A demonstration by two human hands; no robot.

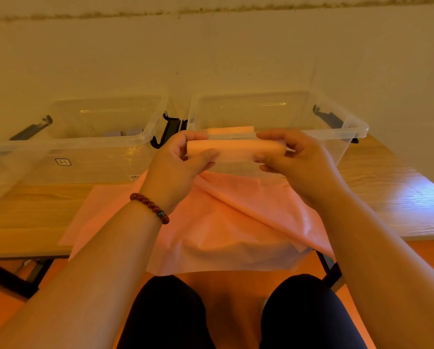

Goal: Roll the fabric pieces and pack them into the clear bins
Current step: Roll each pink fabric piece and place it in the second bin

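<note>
holding a rolled pink fabric piece [236, 150] level in the air, the person grips one end with the left hand [180, 161] and the other end with the right hand [295, 159], fingers and thumbs curled round the roll. the roll hangs just in front of the near wall of the right clear bin [349, 128], above the table. inside that bin another pink piece [229, 129] shows behind the rim, close to the near wall. the left clear bin [84, 149] stands just beside the right one, with small grey things [115, 133] in it, too blurred to name. loose pink fabric sheets [223, 215] lie rumpled on the wooden table [392, 187] under the forearms and hang over its near edge. a bracelet of dark red beads [150, 206] circles the left wrist.
</note>
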